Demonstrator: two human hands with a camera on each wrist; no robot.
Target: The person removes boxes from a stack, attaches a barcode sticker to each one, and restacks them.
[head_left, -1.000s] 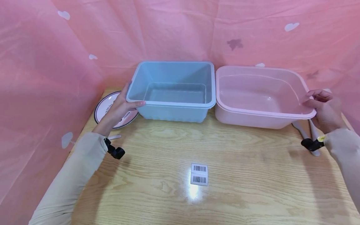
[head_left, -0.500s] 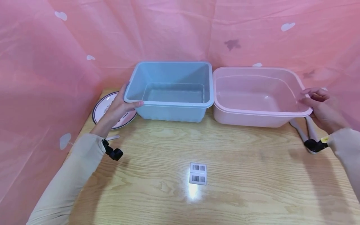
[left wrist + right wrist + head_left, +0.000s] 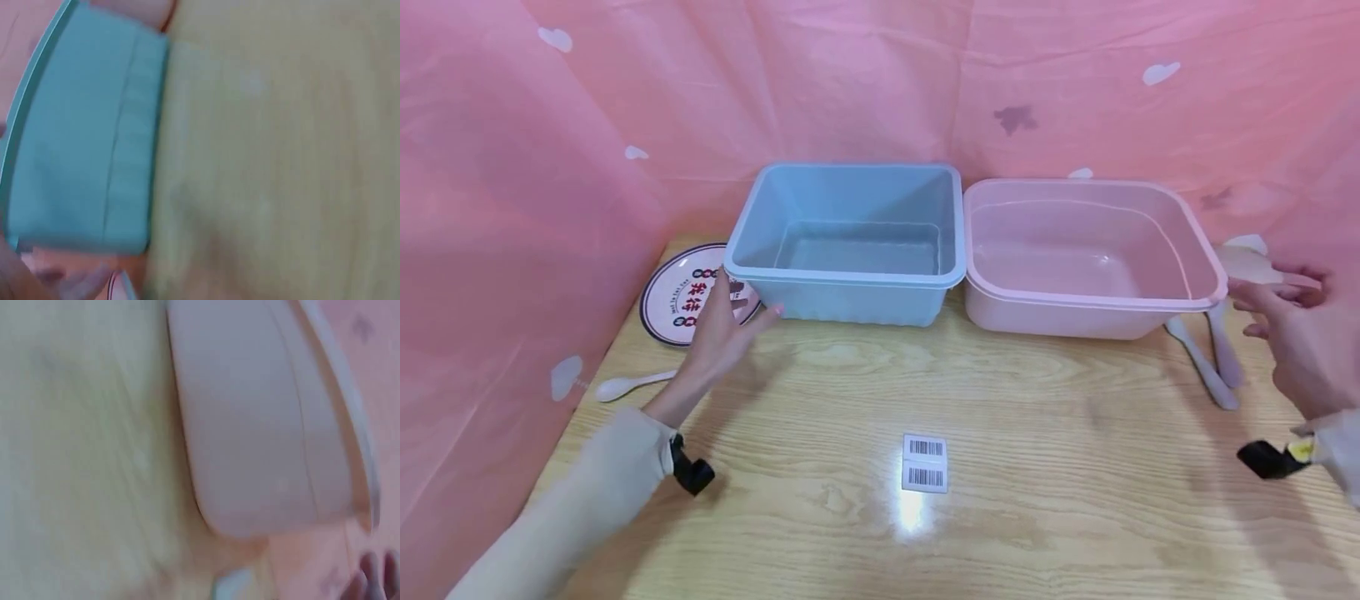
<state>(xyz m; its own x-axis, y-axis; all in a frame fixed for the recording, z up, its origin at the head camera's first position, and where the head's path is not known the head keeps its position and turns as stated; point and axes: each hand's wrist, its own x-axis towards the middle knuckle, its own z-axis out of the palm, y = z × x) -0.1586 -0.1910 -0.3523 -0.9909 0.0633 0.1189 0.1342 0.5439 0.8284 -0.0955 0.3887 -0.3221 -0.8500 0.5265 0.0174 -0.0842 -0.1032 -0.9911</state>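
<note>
My left hand (image 3: 718,346) is just off the front left corner of the blue bin (image 3: 850,296), fingers and thumb spread, holding nothing. A round plate (image 3: 662,292) with printed characters lies beside that bin, partly behind the hand, and a white spoon (image 3: 621,388) rests nearer the left edge. My right hand (image 3: 1307,342) is off the right end of the pink basin (image 3: 1075,317), its fingers loosely bent. Close to those fingers shows a beige flat-bladed utensil (image 3: 1247,263); contact with it is unclear. Both wrist views are blurred, showing the sides of the blue bin (image 3: 75,137) and pink basin (image 3: 244,425).
Two pale long-handled utensils (image 3: 1202,367) lie on the wooden table (image 3: 1037,483) below the basin's right end. A barcode card (image 3: 925,463) lies near the table's middle. Pink cloth (image 3: 865,83) hangs close behind both containers.
Both hands have let go of the container rims. The left hand has dropped toward me, uncovering more of the plate and spoon; the right has moved outward to the right. The containers stand side by side.
</note>
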